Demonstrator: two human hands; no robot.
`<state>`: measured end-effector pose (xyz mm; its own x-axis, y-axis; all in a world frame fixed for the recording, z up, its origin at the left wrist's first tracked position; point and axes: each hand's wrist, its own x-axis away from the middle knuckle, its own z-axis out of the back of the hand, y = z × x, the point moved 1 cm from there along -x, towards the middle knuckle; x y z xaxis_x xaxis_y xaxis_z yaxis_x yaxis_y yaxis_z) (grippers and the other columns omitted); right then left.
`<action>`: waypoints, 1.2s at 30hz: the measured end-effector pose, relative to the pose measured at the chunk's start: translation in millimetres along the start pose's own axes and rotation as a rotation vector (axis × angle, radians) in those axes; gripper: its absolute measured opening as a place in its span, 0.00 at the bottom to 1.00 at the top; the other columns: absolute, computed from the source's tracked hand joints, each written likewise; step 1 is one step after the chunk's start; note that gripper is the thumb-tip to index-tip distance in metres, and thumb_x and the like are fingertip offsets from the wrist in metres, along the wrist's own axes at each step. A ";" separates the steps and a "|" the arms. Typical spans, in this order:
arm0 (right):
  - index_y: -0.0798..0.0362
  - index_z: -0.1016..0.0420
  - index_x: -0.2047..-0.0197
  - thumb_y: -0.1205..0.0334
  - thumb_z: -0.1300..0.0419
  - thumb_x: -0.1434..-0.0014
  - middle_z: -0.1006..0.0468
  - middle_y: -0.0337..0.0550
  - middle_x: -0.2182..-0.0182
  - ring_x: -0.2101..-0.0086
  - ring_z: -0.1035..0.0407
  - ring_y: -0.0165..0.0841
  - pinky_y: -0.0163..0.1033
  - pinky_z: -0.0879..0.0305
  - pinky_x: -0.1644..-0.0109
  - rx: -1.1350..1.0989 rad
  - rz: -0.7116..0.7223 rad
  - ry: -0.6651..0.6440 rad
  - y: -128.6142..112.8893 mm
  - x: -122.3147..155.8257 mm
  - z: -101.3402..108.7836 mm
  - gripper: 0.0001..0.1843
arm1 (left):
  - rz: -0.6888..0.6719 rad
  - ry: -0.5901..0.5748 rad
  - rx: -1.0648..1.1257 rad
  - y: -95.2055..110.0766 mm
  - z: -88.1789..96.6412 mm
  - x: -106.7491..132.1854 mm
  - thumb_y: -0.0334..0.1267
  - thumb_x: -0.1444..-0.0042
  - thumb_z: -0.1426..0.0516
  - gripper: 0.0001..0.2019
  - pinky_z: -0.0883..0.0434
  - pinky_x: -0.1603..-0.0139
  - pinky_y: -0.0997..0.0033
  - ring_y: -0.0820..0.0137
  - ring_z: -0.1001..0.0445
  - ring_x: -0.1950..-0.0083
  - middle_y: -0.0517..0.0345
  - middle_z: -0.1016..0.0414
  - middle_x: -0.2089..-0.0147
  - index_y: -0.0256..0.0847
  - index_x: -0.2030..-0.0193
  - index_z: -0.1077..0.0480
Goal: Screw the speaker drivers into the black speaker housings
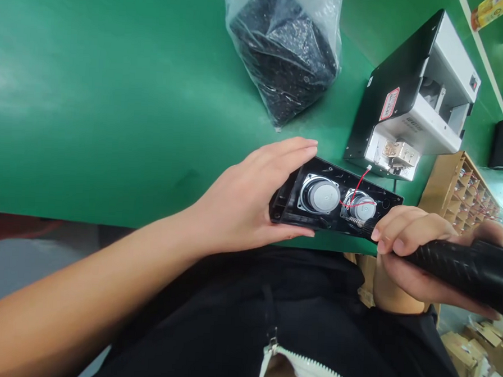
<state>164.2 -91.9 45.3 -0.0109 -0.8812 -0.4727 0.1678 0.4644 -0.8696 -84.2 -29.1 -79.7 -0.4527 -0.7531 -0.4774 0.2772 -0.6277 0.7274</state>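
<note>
My left hand [263,195] grips one end of a black speaker housing [291,204], thumb along the near edge and fingers over the far side. Two round speaker drivers sit inside it: one driver [323,195] close to my left fingers, the other driver [363,208] farther right. A thin red wire [358,187] with a white plug rises from between them. My right hand [417,236] is wrapped around a black electric screwdriver [454,264]. Its tip points at the lower corner of the right driver; whether it touches a screw I cannot tell.
On the green table [113,91] lies a clear plastic bag [284,55] of black parts. A black and silver machine [408,101] stands right of it. Beyond are a divided cardboard box [446,182] and a yellow-labelled bottle [492,12]. Cardboard boxes [466,357] lie on the floor.
</note>
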 end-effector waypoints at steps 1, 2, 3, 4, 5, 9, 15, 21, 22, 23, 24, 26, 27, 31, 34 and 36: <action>0.37 0.21 0.31 0.47 0.39 0.22 0.20 0.33 0.70 0.75 0.23 0.34 0.46 0.17 0.70 -0.035 0.028 0.021 0.3 -0.1 -0.2 0.20 | 0.007 0.000 0.009 -0.1 -0.3 0.2 0.75 0.27 0.39 0.52 0.26 0.15 0.43 0.45 0.30 0.14 0.40 0.33 0.13 0.48 0.09 0.48; 0.42 0.21 0.31 0.50 0.43 0.20 0.18 0.35 0.69 0.74 0.22 0.35 0.46 0.17 0.70 -0.080 0.068 0.054 0.9 -0.6 -0.9 0.21 | 0.011 -0.001 0.018 -0.1 -0.3 0.4 0.74 0.27 0.38 0.52 0.26 0.14 0.42 0.45 0.31 0.14 0.41 0.33 0.13 0.49 0.09 0.48; 0.45 0.21 0.30 0.54 0.45 0.20 0.16 0.37 0.67 0.73 0.21 0.35 0.46 0.17 0.69 -0.112 0.095 0.083 2.0 -1.3 -2.0 0.22 | 0.009 0.000 0.025 0.1 0.1 0.3 0.74 0.27 0.38 0.52 0.27 0.14 0.42 0.45 0.31 0.14 0.41 0.33 0.13 0.50 0.09 0.49; 0.46 0.22 0.29 0.56 0.45 0.21 0.15 0.37 0.66 0.72 0.20 0.35 0.46 0.16 0.69 -0.116 0.097 0.087 3.6 -2.3 -3.6 0.23 | 0.006 -0.003 0.030 0.3 0.7 0.1 0.73 0.27 0.37 0.52 0.28 0.13 0.42 0.45 0.31 0.13 0.41 0.34 0.13 0.50 0.08 0.49; 0.45 0.22 0.29 0.55 0.45 0.21 0.15 0.36 0.67 0.73 0.20 0.35 0.46 0.16 0.69 -0.109 0.099 0.085 5.3 -3.5 -5.1 0.23 | 0.001 -0.009 0.032 0.5 1.5 -0.3 0.73 0.27 0.37 0.52 0.29 0.13 0.41 0.44 0.32 0.13 0.41 0.34 0.13 0.51 0.08 0.50; 0.43 0.22 0.29 0.48 0.41 0.21 0.17 0.31 0.69 0.77 0.24 0.31 0.40 0.20 0.74 -0.087 0.138 0.115 10.6 -7.8 -8.0 0.22 | -0.024 -0.042 0.014 0.9 3.9 -2.1 0.71 0.28 0.35 0.54 0.27 0.14 0.40 0.43 0.31 0.13 0.37 0.35 0.13 0.49 0.08 0.52; 0.44 0.22 0.30 0.53 0.28 0.30 0.17 0.31 0.69 0.77 0.25 0.32 0.41 0.20 0.74 -0.089 0.122 0.122 9.2 -6.9 -10.3 0.27 | -0.009 -0.001 0.039 0.1 -0.1 0.0 0.71 0.27 0.36 0.52 0.28 0.14 0.39 0.43 0.32 0.14 0.40 0.34 0.13 0.51 0.08 0.51; 0.43 0.19 0.31 0.47 0.44 0.20 0.17 0.37 0.69 0.74 0.22 0.35 0.46 0.18 0.70 -0.093 0.069 0.127 6.6 -0.6 -17.5 0.22 | -0.002 -0.006 0.052 0.8 -0.9 1.2 0.70 0.28 0.34 0.53 0.29 0.13 0.39 0.42 0.33 0.13 0.42 0.35 0.12 0.54 0.07 0.53; 0.44 0.18 0.32 0.46 0.44 0.21 0.17 0.37 0.69 0.73 0.22 0.35 0.46 0.19 0.71 -0.092 0.095 0.112 7.9 0.6 -17.8 0.23 | -0.007 -0.011 0.049 1.1 0.3 0.8 0.70 0.28 0.34 0.53 0.29 0.13 0.40 0.43 0.32 0.13 0.42 0.35 0.12 0.53 0.07 0.53; 0.45 0.19 0.31 0.46 0.43 0.21 0.18 0.37 0.68 0.73 0.23 0.34 0.46 0.19 0.70 -0.092 0.128 0.084 9.5 1.8 -17.4 0.23 | -0.012 -0.023 0.045 1.3 1.8 0.4 0.70 0.28 0.34 0.54 0.29 0.13 0.40 0.43 0.32 0.13 0.41 0.35 0.12 0.53 0.07 0.53; 0.45 0.20 0.31 0.48 0.41 0.22 0.18 0.37 0.67 0.72 0.23 0.34 0.46 0.19 0.70 -0.088 0.162 0.051 11.3 2.7 -16.0 0.23 | -0.015 -0.041 0.041 1.4 3.3 0.1 0.70 0.28 0.34 0.54 0.29 0.13 0.40 0.42 0.32 0.13 0.41 0.35 0.12 0.53 0.07 0.53; 0.45 0.23 0.29 0.54 0.36 0.25 0.18 0.37 0.65 0.71 0.22 0.34 0.46 0.17 0.67 -0.075 0.225 -0.036 13.8 3.4 -9.9 0.25 | -0.010 -0.084 0.028 1.2 6.1 -0.2 0.69 0.29 0.32 0.56 0.29 0.13 0.38 0.41 0.32 0.13 0.40 0.36 0.12 0.52 0.07 0.54; 0.43 0.26 0.28 0.57 0.33 0.27 0.18 0.36 0.64 0.70 0.21 0.34 0.46 0.16 0.66 -0.056 0.241 -0.093 14.0 2.9 -5.6 0.27 | -0.002 -0.105 0.019 0.8 7.0 -0.1 0.70 0.30 0.32 0.57 0.29 0.13 0.37 0.40 0.33 0.13 0.39 0.36 0.12 0.52 0.07 0.54; 0.37 0.31 0.32 0.71 0.28 0.38 0.15 0.33 0.62 0.65 0.15 0.36 0.48 0.12 0.59 0.089 0.187 -0.344 8.0 -4.2 10.6 0.36 | 0.025 -0.131 -0.010 -0.9 7.8 0.9 0.73 0.31 0.33 0.59 0.31 0.12 0.35 0.39 0.34 0.13 0.37 0.38 0.12 0.50 0.07 0.55; 0.39 0.32 0.30 0.72 0.26 0.45 0.15 0.33 0.62 0.64 0.15 0.36 0.47 0.11 0.59 0.118 0.236 -0.413 6.5 -9.6 14.1 0.43 | 0.012 -0.114 -0.002 -1.5 7.4 1.3 0.72 0.31 0.32 0.59 0.30 0.12 0.36 0.39 0.33 0.13 0.38 0.37 0.12 0.50 0.07 0.54; 0.43 0.33 0.24 0.72 0.26 0.46 0.17 0.34 0.63 0.66 0.17 0.35 0.46 0.12 0.62 0.076 0.300 -0.397 11.9 -9.7 10.9 0.48 | 0.002 -0.103 0.010 -1.7 7.1 1.3 0.71 0.32 0.31 0.59 0.30 0.13 0.37 0.39 0.33 0.13 0.38 0.36 0.12 0.51 0.07 0.53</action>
<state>177.0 -78.8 41.1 0.4222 -0.6827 -0.5964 0.1773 0.7074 -0.6842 -91.2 -27.6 -78.1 -0.5373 -0.7296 -0.4231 0.2698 -0.6240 0.7334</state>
